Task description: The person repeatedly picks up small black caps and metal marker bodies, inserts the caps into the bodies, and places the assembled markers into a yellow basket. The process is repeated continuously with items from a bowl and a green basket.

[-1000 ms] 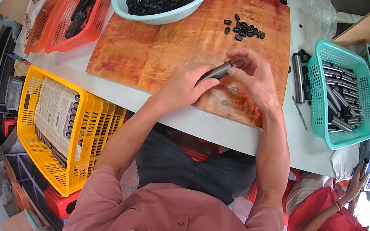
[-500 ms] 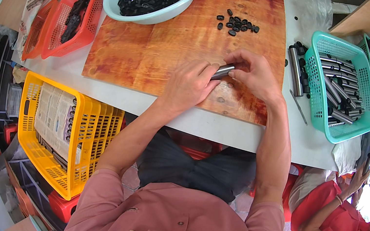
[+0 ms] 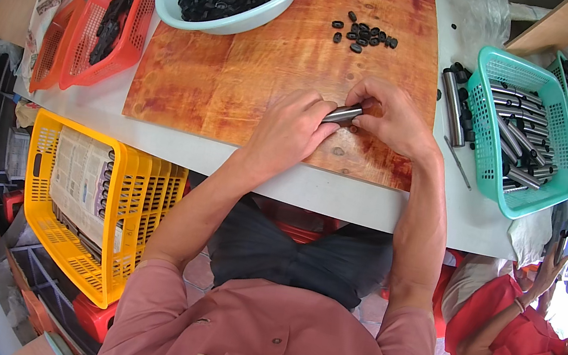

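Observation:
Over the front of the wooden board (image 3: 216,89), my left hand (image 3: 288,129) is closed around a short shiny metal tube (image 3: 343,115). The tube lies tilted, its right end raised a little. At that right end my right hand (image 3: 394,121) is closed, its thumb and fingers pinching a small dark piece (image 3: 368,103) against the tube's end; the fingers hide most of it. Farther back on the board lies a loose cluster of small black oval plugs (image 3: 364,35), apart from both hands.
A pale blue basin (image 3: 246,28) of black plugs stands back left, beside a red basket (image 3: 140,23). At right are a green basket (image 3: 485,137) of metal tubes, a loose tube (image 3: 453,108) and a thin rod (image 3: 458,163). A yellow crate (image 3: 116,224) stands lower left; a co-worker (image 3: 505,346) sits lower right.
My right fingers have shifted slightly at the tube's end, and the dark piece shows more between them. My left hand keeps its hold. The whole view has moved a little.

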A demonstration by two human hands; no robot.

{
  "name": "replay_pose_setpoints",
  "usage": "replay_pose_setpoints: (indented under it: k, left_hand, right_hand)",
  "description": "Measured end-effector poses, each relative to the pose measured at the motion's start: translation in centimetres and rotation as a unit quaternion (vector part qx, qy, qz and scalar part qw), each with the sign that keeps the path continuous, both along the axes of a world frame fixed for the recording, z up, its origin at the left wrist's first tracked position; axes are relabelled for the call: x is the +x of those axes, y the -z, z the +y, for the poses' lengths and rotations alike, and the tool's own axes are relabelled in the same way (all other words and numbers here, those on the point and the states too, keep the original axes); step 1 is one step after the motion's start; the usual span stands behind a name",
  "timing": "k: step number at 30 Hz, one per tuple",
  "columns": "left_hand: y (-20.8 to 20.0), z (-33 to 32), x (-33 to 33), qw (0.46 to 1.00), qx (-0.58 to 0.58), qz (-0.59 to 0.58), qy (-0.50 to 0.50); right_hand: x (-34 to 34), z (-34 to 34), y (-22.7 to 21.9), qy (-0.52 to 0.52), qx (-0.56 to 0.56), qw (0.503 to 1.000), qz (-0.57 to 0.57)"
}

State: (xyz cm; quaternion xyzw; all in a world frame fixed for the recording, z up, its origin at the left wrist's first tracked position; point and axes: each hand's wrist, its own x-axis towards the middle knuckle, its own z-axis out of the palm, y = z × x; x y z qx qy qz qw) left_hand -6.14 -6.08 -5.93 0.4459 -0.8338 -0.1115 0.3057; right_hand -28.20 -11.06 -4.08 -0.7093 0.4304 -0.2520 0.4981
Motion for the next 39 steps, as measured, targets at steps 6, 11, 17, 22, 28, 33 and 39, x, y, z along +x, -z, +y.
replay_pose_setpoints:
  k: [6, 11, 17, 22, 28, 33, 39]
  left_hand:
    - [-1.5, -0.2, -0.4, 1.000, 0.010, -0.021, 0.012]
    - [-1.6, -0.4, -0.2, 1.000, 0.015, 0.008, 0.017]
    - [-1.5, -0.5, -0.2, 1.000, 0.018, -0.011, 0.011]
    - [-1.0, -0.8, 0.0, 0.999, 0.044, 0.002, 0.006]
    - [-1.0, -0.7, 0.1, 0.997, 0.067, 0.030, 0.000]
    - [-1.1, -0.5, -0.3, 0.997, 0.070, 0.039, -0.001]
    - [-0.9, -0.2, -0.4, 0.997, 0.070, 0.032, 0.001]
  right_hand:
    - [3.0, -0.6, 0.1, 0.140, -0.059, 0.980, 0.125]
    - [6.8, -1.9, 0.9, 0.179, -0.140, 0.938, 0.260]
    - [7.0, -1.8, 1.6, 0.222, -0.161, 0.933, 0.235]
    - [7.1, -2.2, 1.6, 0.230, -0.169, 0.927, 0.242]
    - [7.4, -1.8, 1.2, 0.239, -0.167, 0.924, 0.249]
    - [7.3, -1.4, 1.6, 0.246, -0.175, 0.924, 0.235]
    - [7.4, -1.5, 2.2, 0.251, -0.171, 0.923, 0.234]
